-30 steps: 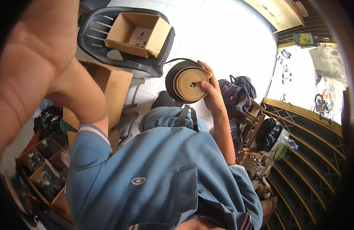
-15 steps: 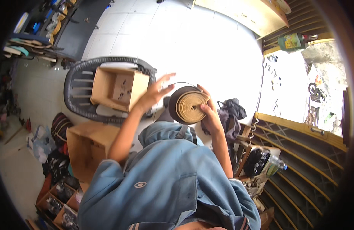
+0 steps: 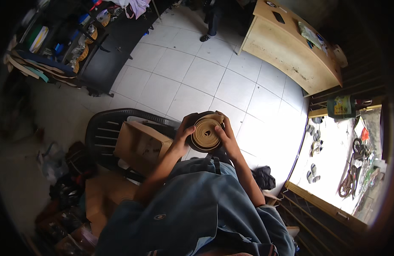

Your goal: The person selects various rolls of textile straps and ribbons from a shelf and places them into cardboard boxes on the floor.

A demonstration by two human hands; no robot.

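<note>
In front of my waist I hold a coiled strap (image 3: 204, 138), wound into a thick round roll with tan inner layers and a dark outer face. My left hand (image 3: 183, 135) grips the roll's left side, its thumb on the edge of the coil. On the opposite side my right hand (image 3: 227, 137) wraps round it, with the thumb pressed on the coil's face. A short tan end of the strap sticks out at the upper right, by my right fingers. The far side of the roll and most fingertips are hidden.
A black plastic chair (image 3: 104, 123) at the left carries an open cardboard box (image 3: 139, 143). Another cardboard box (image 3: 105, 194) stands nearer. Farther off are a wooden desk (image 3: 286, 51), a black table (image 3: 116, 51) and a person's leg (image 3: 212, 21). A doorway with sandals lies right.
My left hand, raised and apart from the roll before, has come right and closed on its left side. The right hand keeps its hold. The view has tilted up toward the room.
</note>
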